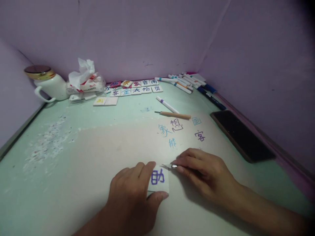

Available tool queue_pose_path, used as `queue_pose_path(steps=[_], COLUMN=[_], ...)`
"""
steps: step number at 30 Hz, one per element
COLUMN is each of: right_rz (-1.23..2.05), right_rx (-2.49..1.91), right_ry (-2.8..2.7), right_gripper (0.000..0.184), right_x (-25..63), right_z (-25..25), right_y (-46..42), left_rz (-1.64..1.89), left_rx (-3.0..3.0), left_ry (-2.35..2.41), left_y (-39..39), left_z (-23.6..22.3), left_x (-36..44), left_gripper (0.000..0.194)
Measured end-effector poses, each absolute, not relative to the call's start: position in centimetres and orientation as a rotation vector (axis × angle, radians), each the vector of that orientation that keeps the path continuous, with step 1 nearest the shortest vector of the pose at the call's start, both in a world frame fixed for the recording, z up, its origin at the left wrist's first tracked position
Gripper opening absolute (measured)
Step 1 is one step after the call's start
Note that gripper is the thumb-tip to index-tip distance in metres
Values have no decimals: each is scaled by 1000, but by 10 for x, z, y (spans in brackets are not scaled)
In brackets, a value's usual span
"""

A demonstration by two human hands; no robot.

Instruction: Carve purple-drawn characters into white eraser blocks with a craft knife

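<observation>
- With the left grip [133,186], holding a square white tile [160,187] by thumb at the near edge and fingers over the left side.
- Lying flat on the surface [14,196], close in front and between both hands; marked with a purple character.
- With the right grip [208,173], pinching a craft knife [173,166] just behind the blade.
- Pointing left with that blade, at the tile's far right corner; too fine to tell whether touching.
- Inked beyond the hands: blue and purple characters [175,125].
- Farther off, lying close together: a wooden-handled tool [176,115] and a purple-capped marker [168,105].
- To the right, lying at a slant: a dark phone [242,136].
- Along the back: rows of lettered tiles [136,91], then a heap of markers [183,82].
- At the back left: a lidded white mug [59,88] beside a tissue pack [86,86].
- Scattered on the left: pale shavings [46,144].
</observation>
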State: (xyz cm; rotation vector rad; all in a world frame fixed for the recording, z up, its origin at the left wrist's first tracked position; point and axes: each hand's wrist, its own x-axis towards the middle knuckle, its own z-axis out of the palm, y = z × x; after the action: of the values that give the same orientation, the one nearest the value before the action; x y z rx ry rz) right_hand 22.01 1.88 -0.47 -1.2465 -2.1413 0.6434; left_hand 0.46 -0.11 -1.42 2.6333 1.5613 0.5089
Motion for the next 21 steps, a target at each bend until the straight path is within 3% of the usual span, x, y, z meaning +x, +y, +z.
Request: queue_pose_path(steps=[21], right_rz=[545], right_rx=[-1338], right_ry=[-2204], right_gripper=[16], right_x=[209], right_z=[-5], right_y=[21], left_rz=[528], left_rx=[2622], left_ry=[1564], left_y=[2], left_z=[-13], left_x=[6], left_gripper=[45])
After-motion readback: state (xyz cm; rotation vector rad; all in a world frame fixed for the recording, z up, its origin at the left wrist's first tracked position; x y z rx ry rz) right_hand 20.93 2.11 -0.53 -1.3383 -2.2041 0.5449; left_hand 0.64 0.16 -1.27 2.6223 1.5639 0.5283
